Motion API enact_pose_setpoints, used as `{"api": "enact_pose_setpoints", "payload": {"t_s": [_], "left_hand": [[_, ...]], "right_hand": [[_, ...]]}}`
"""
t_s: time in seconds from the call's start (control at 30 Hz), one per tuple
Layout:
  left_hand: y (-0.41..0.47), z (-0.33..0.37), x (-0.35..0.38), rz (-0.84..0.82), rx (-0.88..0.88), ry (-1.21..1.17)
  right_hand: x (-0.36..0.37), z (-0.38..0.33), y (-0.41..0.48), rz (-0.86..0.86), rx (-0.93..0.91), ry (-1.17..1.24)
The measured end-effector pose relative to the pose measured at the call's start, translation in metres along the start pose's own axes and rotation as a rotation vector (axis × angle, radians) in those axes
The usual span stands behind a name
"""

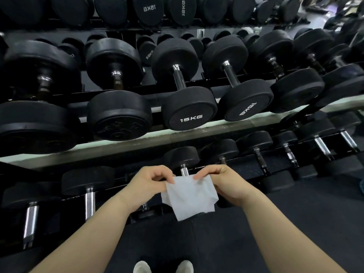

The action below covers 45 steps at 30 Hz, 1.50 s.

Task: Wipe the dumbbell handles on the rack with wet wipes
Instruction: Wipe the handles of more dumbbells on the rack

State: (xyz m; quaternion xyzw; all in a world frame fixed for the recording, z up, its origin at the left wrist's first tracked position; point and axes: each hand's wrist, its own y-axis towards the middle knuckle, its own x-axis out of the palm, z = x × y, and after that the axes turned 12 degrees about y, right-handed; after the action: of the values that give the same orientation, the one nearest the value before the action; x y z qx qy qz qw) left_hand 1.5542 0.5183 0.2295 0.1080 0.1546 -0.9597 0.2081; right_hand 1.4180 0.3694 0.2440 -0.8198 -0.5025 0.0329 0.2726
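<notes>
While slack, wet wipe (190, 196) between left fingers (160, 174) and right fingers (204, 174).

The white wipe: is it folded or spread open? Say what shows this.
Spread open. The left hand and the right hand pinch its top edge apart, and the wet wipe hangs between them as a flat sheet.

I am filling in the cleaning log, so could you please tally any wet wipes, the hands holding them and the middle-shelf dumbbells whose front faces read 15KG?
white wet wipe: 1
bare hands pinching it with their fingers, left hand and right hand: 2
black rubber 15KG dumbbells: 2
Total: 5
</notes>
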Motion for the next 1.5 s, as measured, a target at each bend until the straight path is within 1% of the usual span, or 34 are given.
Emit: {"api": "enact_pose_setpoints", "payload": {"t_s": [0.07, 0.13, 0.17, 0.23, 0.3, 0.37, 0.43, 0.47, 0.6, 0.63, 0.7, 0.77, 0.8, 0.87, 0.93, 1.0, 1.1, 1.2, 1.27, 1.33, 1.37, 1.43, 1.5], "left_hand": [[-0.001, -0.008, 0.001, 0.066, -0.054, -0.068], [-0.002, -0.018, 0.002, 0.071, -0.107, -0.036], [-0.003, -0.023, 0.004, 0.054, -0.13, -0.001], [-0.001, -0.031, 0.011, 0.044, -0.151, 0.039], [0.004, -0.036, 0.024, 0.024, -0.104, 0.089], [0.012, -0.036, 0.04, -0.067, -0.075, 0.199], [0.017, -0.036, 0.053, -0.161, -0.113, 0.224], [0.02, -0.038, 0.056, -0.16, -0.137, 0.208], [0.034, -0.068, 0.066, -0.022, -0.247, 0.171], [0.038, -0.078, 0.067, 0.003, -0.274, 0.183], [0.05, -0.103, 0.071, 0.032, -0.274, 0.237], [0.063, -0.13, 0.074, 0.049, -0.252, 0.268], [0.07, -0.146, 0.076, 0.063, -0.24, 0.261], [0.082, -0.178, 0.081, 0.107, -0.199, 0.241], [0.094, -0.208, 0.086, 0.168, -0.154, 0.265], [0.105, -0.234, 0.096, 0.174, -0.113, 0.322], [0.118, -0.265, 0.112, 0.093, -0.046, 0.383], [0.124, -0.288, 0.122, 0.057, 0.021, 0.384], [0.128, -0.301, 0.124, 0.058, 0.076, 0.357], [0.131, -0.308, 0.124, 0.073, 0.142, 0.336], [0.133, -0.311, 0.124, 0.082, 0.18, 0.325], [0.136, -0.317, 0.125, 0.112, 0.258, 0.299], [0.138, -0.322, 0.127, 0.129, 0.29, 0.26]], "right_hand": [[-0.01, 0.008, 0.0, 0.071, 0.012, 0.085], [-0.02, 0.014, 0.0, 0.114, 0.015, 0.098], [-0.023, 0.018, 0.0, 0.117, 0.017, 0.064], [-0.029, 0.027, 0.003, 0.085, 0.02, -0.063], [-0.027, 0.035, 0.006, 0.015, 0.021, -0.189], [-0.024, 0.041, 0.009, -0.046, 0.022, -0.238], [-0.025, 0.046, 0.013, -0.07, 0.024, -0.17], [-0.027, 0.049, 0.016, -0.06, 0.026, -0.111], [-0.032, 0.079, 0.035, 0.031, 0.092, 0.28], [-0.033, 0.092, 0.043, 0.024, 0.118, 0.302], [-0.039, 0.119, 0.061, -0.04, 0.127, 0.195], [-0.044, 0.145, 0.079, -0.036, 0.101, 0.118], [-0.048, 0.155, 0.088, 0.026, 0.089, 0.142], [-0.063, 0.175, 0.106, 0.245, 0.043, 0.239], [-0.084, 0.191, 0.119, 0.454, -0.078, 0.283], [-0.103, 0.203, 0.134, 0.575, -0.237, 0.191], [-0.112, 0.217, 0.171, 0.58, -0.395, -0.093], [-0.105, 0.227, 0.217, 0.579, -0.465, -0.41], [-0.101, 0.232, 0.245, 0.43, -0.49, -0.58], [-0.101, 0.235, 0.262, 0.252, -0.434, -0.768], [-0.102, 0.236, 0.268, 0.196, -0.42, -0.842], [-0.104, 0.234, 0.275, 0.179, -0.433, -0.938], [-0.102, 0.229, 0.277, 0.189, -0.424, -1.042]]}}
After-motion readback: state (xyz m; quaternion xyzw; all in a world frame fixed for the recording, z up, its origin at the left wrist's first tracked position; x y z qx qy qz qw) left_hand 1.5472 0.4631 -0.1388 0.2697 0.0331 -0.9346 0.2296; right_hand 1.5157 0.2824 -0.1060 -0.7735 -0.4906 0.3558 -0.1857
